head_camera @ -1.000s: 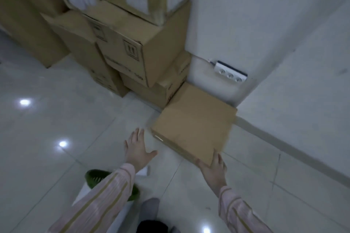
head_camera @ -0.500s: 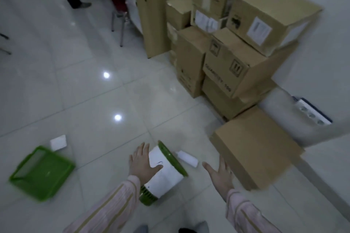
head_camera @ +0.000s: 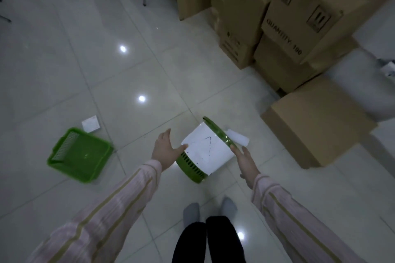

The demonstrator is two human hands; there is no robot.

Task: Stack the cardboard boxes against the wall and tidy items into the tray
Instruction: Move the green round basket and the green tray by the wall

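Both hands, left hand [head_camera: 165, 151] and right hand [head_camera: 245, 162], fingers spread, are flanking the toppled green-and-white container [head_camera: 206, 151]; gripping both sides evenly should carry it to the green tray [head_camera: 80, 156].

Pale glossy tile floor [head_camera: 106, 74] with light spots glaring off it; green tray [head_camera: 80, 156] sits lower left, a small white box [head_camera: 91, 124] touching its upper edge; green and white basket [head_camera: 206, 151] tipped on its side at centre, white packet [head_camera: 238, 142] just right of it; low cardboard box [head_camera: 316, 121] at right; stacked cardboard boxes [head_camera: 267, 28] fill the upper right; grey-socked feet [head_camera: 210, 211] at the bottom.
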